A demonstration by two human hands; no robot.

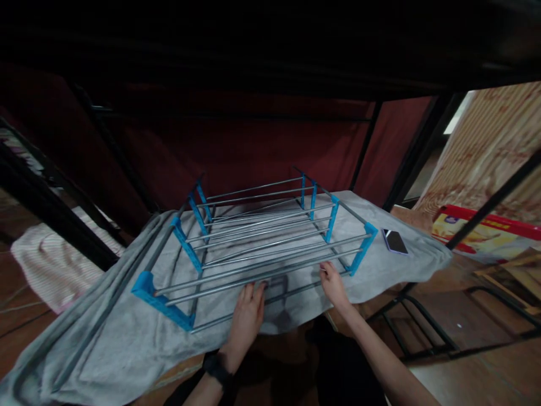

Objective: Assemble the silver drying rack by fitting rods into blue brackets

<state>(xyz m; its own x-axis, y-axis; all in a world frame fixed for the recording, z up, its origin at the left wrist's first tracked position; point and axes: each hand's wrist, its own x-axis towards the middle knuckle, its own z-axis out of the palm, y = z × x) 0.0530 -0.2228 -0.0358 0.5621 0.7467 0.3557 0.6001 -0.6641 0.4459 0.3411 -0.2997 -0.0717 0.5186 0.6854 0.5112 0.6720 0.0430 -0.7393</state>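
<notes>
A rack of grey metal tubes (262,243) joined by blue plastic connectors (333,220) lies on a grey blanket (127,349); it looks like a shoe rack. My left hand (246,314), with a dark watch (217,369) on the wrist, is at the rack's near side. Its fingers are stretched out and slightly apart just below the front tubes, and it holds nothing that I can see. To the right, my right hand (333,285) is closed, thumb and fingers pinched together close under the front tube near the right connector (362,248). Whatever is in that pinch is too small to make out.
A phone (395,241) lies on the blanket right of the rack. Black metal frame posts (367,146) stand around, with a dark surface overhead. A red and yellow box (486,231) and a folding chair (422,324) are at the right. Striped cloth (54,254) hangs at the left.
</notes>
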